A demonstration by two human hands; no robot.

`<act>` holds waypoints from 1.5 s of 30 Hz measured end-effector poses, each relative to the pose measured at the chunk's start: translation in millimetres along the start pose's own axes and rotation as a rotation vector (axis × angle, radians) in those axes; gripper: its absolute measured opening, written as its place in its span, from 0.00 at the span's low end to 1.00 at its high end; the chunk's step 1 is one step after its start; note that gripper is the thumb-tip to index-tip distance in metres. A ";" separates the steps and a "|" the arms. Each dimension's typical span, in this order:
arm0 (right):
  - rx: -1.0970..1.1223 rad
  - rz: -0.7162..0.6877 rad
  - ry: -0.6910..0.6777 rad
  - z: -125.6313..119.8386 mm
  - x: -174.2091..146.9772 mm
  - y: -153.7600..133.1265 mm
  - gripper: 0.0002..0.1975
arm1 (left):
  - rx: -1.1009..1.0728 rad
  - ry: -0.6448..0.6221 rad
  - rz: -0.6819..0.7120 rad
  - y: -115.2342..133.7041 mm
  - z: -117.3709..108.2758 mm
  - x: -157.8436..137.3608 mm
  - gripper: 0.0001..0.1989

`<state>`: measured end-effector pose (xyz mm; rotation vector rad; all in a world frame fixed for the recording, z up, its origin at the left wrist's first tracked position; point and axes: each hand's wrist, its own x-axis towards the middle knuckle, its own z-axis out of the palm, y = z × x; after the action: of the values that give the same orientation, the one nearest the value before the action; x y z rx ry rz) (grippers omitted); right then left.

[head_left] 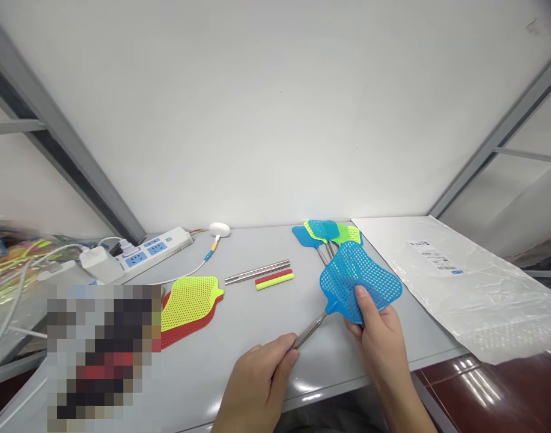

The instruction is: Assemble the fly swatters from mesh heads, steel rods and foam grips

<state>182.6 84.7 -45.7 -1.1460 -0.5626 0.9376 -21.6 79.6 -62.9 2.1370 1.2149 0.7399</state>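
Observation:
A blue fly swatter [360,273] with a perforated head and a metal rod is held between my two hands above the table. My left hand [261,376] is closed around the lower end of the rod, where the handle is hidden. My right hand [378,331] pinches the blue head, thumb on top and fingers behind. Beyond it lie several fly swatters [324,231] in blue and yellow-green. Left of my hands, a yellow-green swatter head [191,297] overlaps a red swatter head [189,328]. Metal rods [257,272] lie beside a red tube [273,276] and a yellow tube [275,282].
A white power strip [155,249] with plugs and cables is at the left, near a small white round device [219,230]. A white bubble-wrap mailer [455,282] covers the right side of the grey table [243,325]. A blurred patch hides the lower left.

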 end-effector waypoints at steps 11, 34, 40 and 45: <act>-0.013 -0.139 -0.156 15.2 -4.8 -21.5 0.18 | 0.100 0.060 0.151 7.8 -22.6 17.6 0.11; -0.258 -0.080 -0.256 -33.7 -55.2 -41.9 0.21 | 0.355 -0.534 0.060 102.3 -65.9 26.5 0.16; -0.159 -0.056 -0.407 -22.2 -68.6 -34.6 0.17 | 0.283 -0.470 0.089 113.8 -73.0 16.9 0.16; -0.097 -0.123 -0.433 -17.8 -75.6 -30.5 0.15 | 0.301 -0.464 0.114 119.4 -72.3 8.0 0.16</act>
<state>167.6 7.7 -17.3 -0.9826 -1.0268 1.0660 -0.8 50.2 72.2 2.4539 1.0040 0.0848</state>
